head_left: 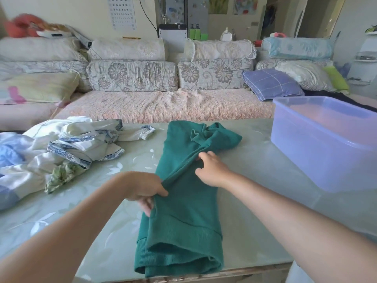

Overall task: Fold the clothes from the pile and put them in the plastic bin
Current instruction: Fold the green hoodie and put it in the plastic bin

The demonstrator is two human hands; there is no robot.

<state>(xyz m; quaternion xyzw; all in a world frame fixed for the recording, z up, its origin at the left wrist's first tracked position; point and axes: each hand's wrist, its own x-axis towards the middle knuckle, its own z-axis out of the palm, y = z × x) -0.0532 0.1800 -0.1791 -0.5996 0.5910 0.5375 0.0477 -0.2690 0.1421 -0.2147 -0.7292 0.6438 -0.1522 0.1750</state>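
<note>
Two hands hold one raised fold of a green sweater (183,221).

It lies long and thin on the table (255,201), with its hem near the person and its top end bunched at the far side. The left hand (144,190) is closed on the cloth at the sweater's left edge, thumb on top. The right hand (212,170) is closed on the same ridge a bit farther up, so the fold runs between the two grips. Holding two spots likely keeps the fold straight. The pile (77,144) waits on the left, and the plastic bin (306,160) stands on the right, apart from the sweater.
</note>
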